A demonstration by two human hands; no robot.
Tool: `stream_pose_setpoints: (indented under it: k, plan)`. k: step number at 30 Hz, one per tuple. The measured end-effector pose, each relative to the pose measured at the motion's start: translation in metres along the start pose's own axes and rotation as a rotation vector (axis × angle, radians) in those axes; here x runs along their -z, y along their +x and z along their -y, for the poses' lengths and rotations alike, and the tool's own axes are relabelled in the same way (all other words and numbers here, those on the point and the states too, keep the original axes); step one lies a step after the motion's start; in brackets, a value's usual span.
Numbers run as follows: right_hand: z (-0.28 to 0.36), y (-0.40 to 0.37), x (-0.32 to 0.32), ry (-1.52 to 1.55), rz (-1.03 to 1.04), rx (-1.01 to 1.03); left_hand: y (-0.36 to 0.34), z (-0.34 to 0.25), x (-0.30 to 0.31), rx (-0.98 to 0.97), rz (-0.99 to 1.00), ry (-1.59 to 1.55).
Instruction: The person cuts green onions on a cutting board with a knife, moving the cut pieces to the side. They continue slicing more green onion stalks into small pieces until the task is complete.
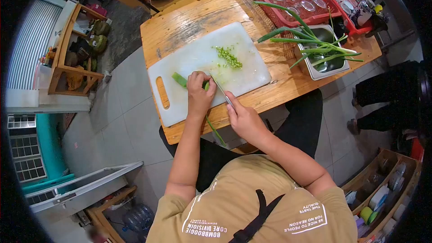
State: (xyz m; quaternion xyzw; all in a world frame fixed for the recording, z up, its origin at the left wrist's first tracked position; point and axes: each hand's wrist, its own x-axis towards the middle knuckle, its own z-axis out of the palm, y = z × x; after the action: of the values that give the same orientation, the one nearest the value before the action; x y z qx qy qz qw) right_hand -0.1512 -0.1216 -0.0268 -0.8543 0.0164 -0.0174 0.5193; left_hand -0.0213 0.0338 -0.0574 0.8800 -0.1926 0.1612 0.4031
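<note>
A white cutting board [180,54] lies on the wooden table. My left hand [200,91] is closed around green onion [179,79] on the board; a green piece sticks out at its left and a long leaf hangs past the table's near edge. The handle of a knife [219,87] is in my right hand [245,119], and its blade reaches to the board beside my left fingertips. A small heap of chopped green onion [228,57] sits further up the board.
At the upper right a metal container [313,71] with long green onions [310,40] stands on the table [166,24]. Behind it are red baskets [270,11] of upturned glasses. Another person's legs [378,101] show at the right. Wooden shelves stand at the left.
</note>
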Motion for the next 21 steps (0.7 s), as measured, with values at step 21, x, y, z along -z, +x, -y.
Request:
stream_pose_setpoints:
  k: [21]
  plan:
    - [0.011,-0.02,0.011,0.124,0.001,-0.035,0.001,-0.001,-0.001,-0.015,0.006,0.081]
